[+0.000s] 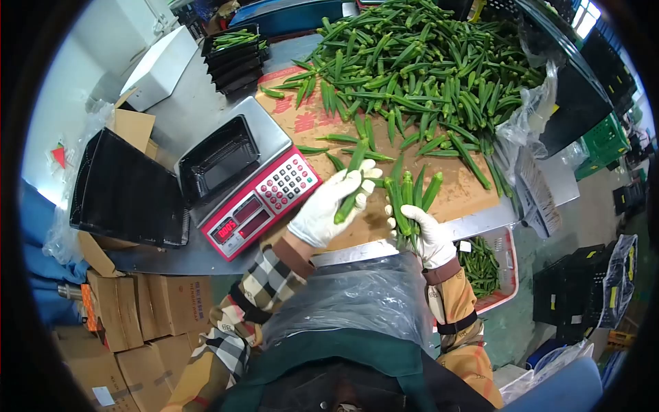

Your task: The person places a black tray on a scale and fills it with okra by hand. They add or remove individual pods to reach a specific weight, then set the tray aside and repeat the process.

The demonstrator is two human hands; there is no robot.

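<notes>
Both of my hands wear white gloves. My left hand (331, 204) is closed around an okra pod (351, 180) that points away from me. To its right, my right hand (424, 233) grips a small bunch of okra (408, 191), tips down and stem ends up. Beyond both hands a large heap of okra (419, 62) covers the far part of a cardboard sheet (371, 226), with a few loose pods lying near my fingers. At the left, a black plastic tray (221, 159) sits on a red digital scale (264, 199), and no okra shows in it.
Stacked black trays (233, 65), the top one holding okra, stand behind the scale. A large black crate (127, 189) is at far left, with cardboard boxes (147, 309) below. A basket (509, 264) of okra sits below the table's right edge. Crumpled clear plastic (528, 130) hangs at right.
</notes>
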